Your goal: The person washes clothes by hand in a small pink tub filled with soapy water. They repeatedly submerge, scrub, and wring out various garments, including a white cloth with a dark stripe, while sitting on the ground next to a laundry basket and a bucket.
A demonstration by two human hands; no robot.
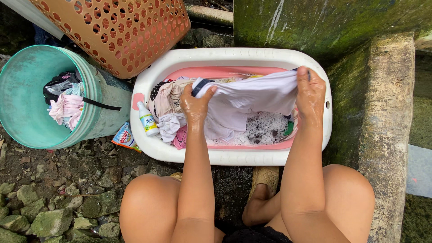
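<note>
Fingers (pixel 198 92) of our left hand (pixel 194 105) and right hand (pixel 309 92) pinch the white garment (pixel 252 96) above the soapy tub (pixel 229 56); wet cloth could slip, splashing suds.

Small white plastic bottle (pixel 147 119) with a white cap and a green-and-blue label, standing on the left rim of the washtub (pixel 234 55). Flat sachet (pixel 125 137), blue, red and orange, lying on the stony ground just beside the tub's lower left corner, near the green bucket (pixel 101 96).
</note>
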